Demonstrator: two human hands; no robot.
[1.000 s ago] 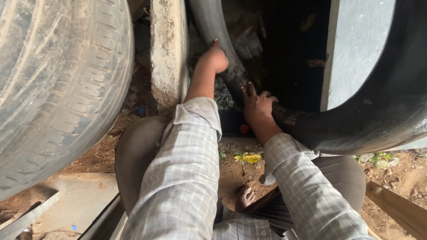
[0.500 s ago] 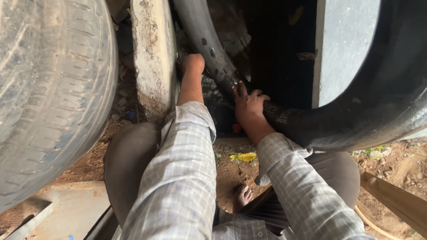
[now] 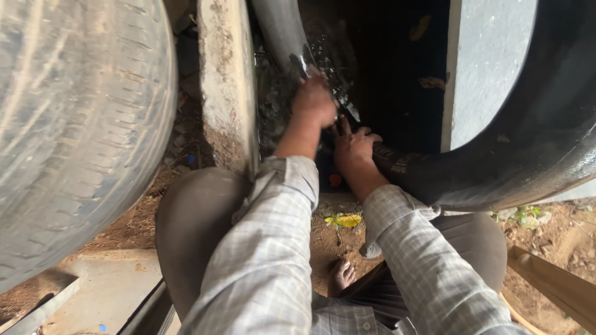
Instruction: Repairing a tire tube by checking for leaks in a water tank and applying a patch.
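**Both hands on a wet black rubber tube at a water trough**

The left hand (image 3: 315, 102) is closed in a fist on the upper part of the black rubber tube (image 3: 282, 31), w/ the grip clamped on the rubber or on sth small pressed to it; which one, cannot tell, because splashing water hides the fingers. The right hand (image 3: 354, 149) lies flat and spread on the lower bend of the same tube, fingers apart, pressing more than gripping. It seems to steady the tube so the wet spot stays under the other hand.

The tube curves from top centre down and then right, where it widens into a thick black arc in front of a pale wall (image 3: 490, 74). Its low part dips into the dark trough (image 3: 397, 68), probably to keep it wet.

Left of the hands stands a worn concrete post (image 3: 226, 87), and beyond it a big grey tyre (image 3: 74, 136). The person squats on the earth floor (image 3: 329, 242), knees wide apart, bare toes (image 3: 341, 273) betw. them, so both arms reach fwd freely.
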